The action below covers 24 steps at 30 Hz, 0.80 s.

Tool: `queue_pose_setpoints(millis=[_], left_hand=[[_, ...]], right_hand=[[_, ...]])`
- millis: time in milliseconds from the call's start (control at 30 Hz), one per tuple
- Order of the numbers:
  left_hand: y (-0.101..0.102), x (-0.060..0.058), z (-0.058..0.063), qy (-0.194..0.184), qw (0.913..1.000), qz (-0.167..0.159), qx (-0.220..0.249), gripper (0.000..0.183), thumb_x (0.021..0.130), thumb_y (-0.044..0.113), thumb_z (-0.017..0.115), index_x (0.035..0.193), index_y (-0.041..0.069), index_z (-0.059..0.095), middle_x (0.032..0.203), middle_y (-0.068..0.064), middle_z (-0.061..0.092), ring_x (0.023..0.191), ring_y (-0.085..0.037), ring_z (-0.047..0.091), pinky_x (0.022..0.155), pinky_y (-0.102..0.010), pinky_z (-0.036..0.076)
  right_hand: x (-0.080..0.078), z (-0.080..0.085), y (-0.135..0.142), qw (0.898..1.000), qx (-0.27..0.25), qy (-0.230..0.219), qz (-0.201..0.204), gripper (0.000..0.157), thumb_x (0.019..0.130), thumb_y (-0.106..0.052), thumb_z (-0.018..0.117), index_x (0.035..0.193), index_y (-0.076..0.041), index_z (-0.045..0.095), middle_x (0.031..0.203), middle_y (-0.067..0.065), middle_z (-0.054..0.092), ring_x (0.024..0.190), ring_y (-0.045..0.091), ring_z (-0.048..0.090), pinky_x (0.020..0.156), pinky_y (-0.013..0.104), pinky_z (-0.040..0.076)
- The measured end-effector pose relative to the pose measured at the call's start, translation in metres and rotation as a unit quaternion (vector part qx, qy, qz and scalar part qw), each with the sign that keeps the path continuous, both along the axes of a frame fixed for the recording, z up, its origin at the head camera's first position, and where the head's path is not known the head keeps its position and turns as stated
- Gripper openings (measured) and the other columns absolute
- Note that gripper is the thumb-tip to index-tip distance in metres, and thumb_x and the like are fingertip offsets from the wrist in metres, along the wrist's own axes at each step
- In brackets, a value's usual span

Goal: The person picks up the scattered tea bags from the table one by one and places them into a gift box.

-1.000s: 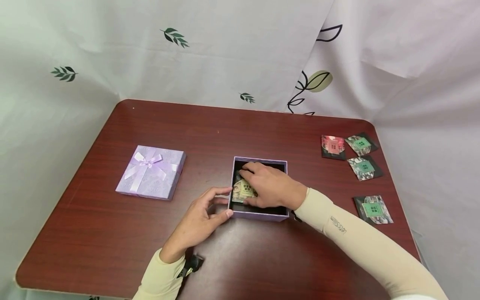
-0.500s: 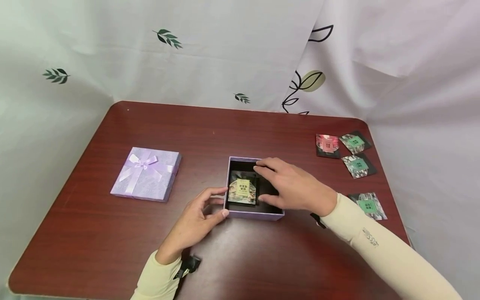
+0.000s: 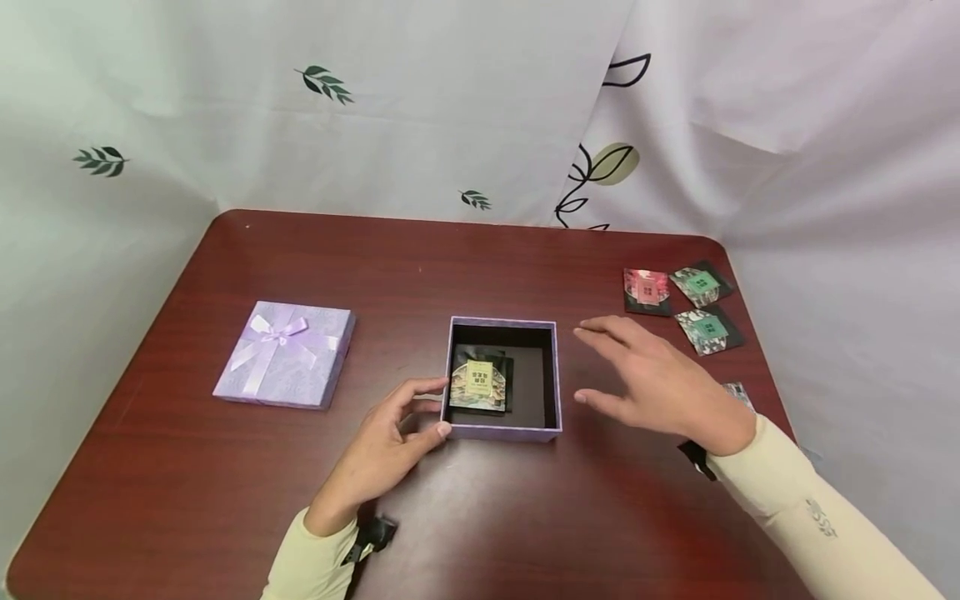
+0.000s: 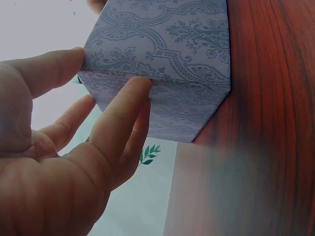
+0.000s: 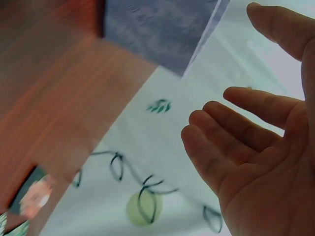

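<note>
A lilac gift box (image 3: 506, 433) with a black inside stands without its lid at the table's middle. In its left part lies a black sachet with a yellow label (image 3: 479, 379), overlapping another dark sachet. My left hand (image 3: 378, 454) touches the box's left side and front left corner with its fingertips, fingers fairly straight. The left wrist view has the fingertips against the patterned wall (image 4: 162, 44). My right hand (image 3: 660, 375) hovers right of the box, fingers spread and holding nothing. In the right wrist view its palm (image 5: 266, 162) also shows nothing in it.
The lilac lid with a ribbon bow (image 3: 285, 350) lies to the left. At the right edge lie a red-labelled sachet (image 3: 647, 292) and two green-labelled sachets (image 3: 711, 330). Another sachet (image 3: 738, 393) is mostly hidden behind my right hand. A white curtain (image 3: 390, 142) hangs behind the table.
My right hand has let go of the yellow-labelled sachet inside the box, lifted out and moved right. My left hand has stayed at the box; the view has shifted slightly.
</note>
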State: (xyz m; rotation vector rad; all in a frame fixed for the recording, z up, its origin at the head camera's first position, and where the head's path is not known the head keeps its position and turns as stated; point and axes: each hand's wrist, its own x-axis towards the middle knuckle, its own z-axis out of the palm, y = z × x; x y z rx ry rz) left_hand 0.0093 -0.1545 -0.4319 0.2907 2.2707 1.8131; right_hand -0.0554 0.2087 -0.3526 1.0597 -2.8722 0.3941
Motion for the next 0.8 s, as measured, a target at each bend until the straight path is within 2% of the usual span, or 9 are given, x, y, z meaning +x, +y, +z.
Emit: queue_pose_setpoints(millis=[200, 367, 633, 800], left_hand=[[0.0, 0.0, -0.001, -0.002, 1.0, 0.002, 0.0, 0.056, 0.096, 0.009, 0.078, 0.148, 0.012, 0.057, 0.135, -0.018, 0.068, 0.126, -0.037, 0.067, 0.084, -0.027, 0.065], [0.0, 0.0, -0.001, -0.005, 1.0, 0.003, 0.001, 0.056, 0.096, 0.008, 0.077, 0.148, 0.012, 0.056, 0.136, -0.019, 0.068, 0.125, -0.037, 0.067, 0.084, -0.027, 0.065], [-0.001, 0.0, -0.002, -0.001, 0.9999, 0.002, 0.012, 0.055, 0.096, 0.007, 0.077, 0.147, 0.012, 0.057, 0.136, -0.022, 0.067, 0.125, -0.041, 0.066, 0.083, -0.027, 0.064], [-0.001, -0.001, -0.003, -0.003, 0.9998, -0.001, 0.018, 0.055, 0.096, 0.006, 0.078, 0.147, 0.011, 0.057, 0.136, -0.022, 0.067, 0.125, -0.041, 0.066, 0.083, -0.027, 0.065]], right_hand=[[0.009, -0.009, 0.031, 0.999, -0.007, 0.004, -0.044, 0.082, 0.083, -0.041, 0.09, 0.146, 0.001, 0.058, 0.142, 0.014, 0.059, 0.126, 0.032, 0.061, 0.102, 0.054, 0.056], [0.018, -0.014, 0.056, 0.995, -0.011, 0.005, -0.102, 0.08, 0.083, -0.039, 0.09, 0.145, 0.0, 0.059, 0.143, 0.014, 0.059, 0.121, 0.033, 0.061, 0.098, 0.058, 0.055], [0.028, -0.025, 0.102, 0.976, -0.028, -0.009, -0.216, 0.086, 0.082, -0.043, 0.09, 0.144, 0.006, 0.056, 0.141, 0.026, 0.057, 0.124, 0.045, 0.055, 0.096, 0.068, 0.049], [0.038, -0.035, 0.128, 0.966, -0.016, -0.026, -0.257, 0.087, 0.083, -0.044, 0.089, 0.144, 0.008, 0.055, 0.14, 0.03, 0.056, 0.123, 0.049, 0.054, 0.095, 0.071, 0.048]])
